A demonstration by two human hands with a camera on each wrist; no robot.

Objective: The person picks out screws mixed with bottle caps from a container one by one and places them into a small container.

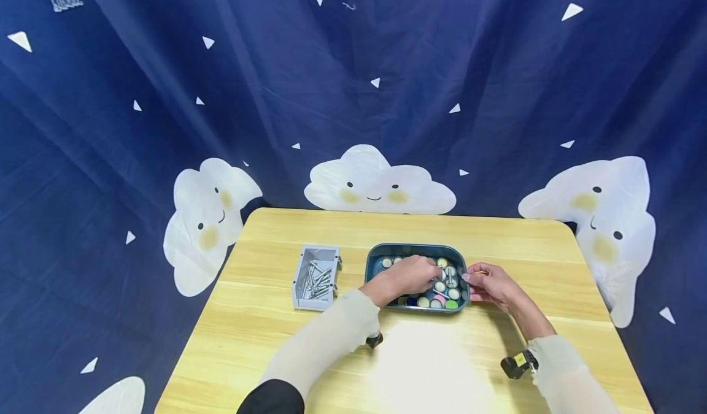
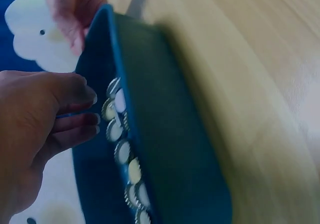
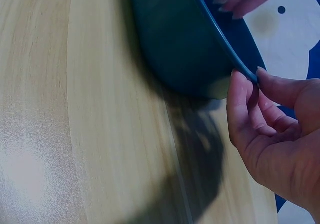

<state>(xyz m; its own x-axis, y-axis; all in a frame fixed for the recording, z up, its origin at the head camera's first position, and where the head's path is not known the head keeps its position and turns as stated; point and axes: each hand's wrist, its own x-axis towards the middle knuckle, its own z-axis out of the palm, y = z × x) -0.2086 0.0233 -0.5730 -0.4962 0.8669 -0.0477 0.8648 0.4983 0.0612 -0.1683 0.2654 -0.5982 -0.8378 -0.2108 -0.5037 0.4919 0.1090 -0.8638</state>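
A dark teal rounded metal tray (image 1: 418, 245) holds several bottle caps (image 2: 134, 171) in white, yellow, pink and green, with a few screws (image 1: 450, 276) lying among them. My left hand (image 1: 413, 274) reaches over the rim into the tray, above the caps. In the left wrist view its thumb and fingers stand apart, and nothing shows between them. At the tray's right end, my right hand (image 1: 491, 284) pinches the rim between thumb and forefinger, as the right wrist view shows. The left hand and forearm hide part of the tray's inside.
Left of the tray stands a grey plastic bin (image 1: 313, 304) with several long screws (image 1: 318, 279) in it. Both sit on a light wooden table (image 1: 265, 346). Behind the table hangs a dark blue curtain (image 1: 386, 119) printed with clouds.
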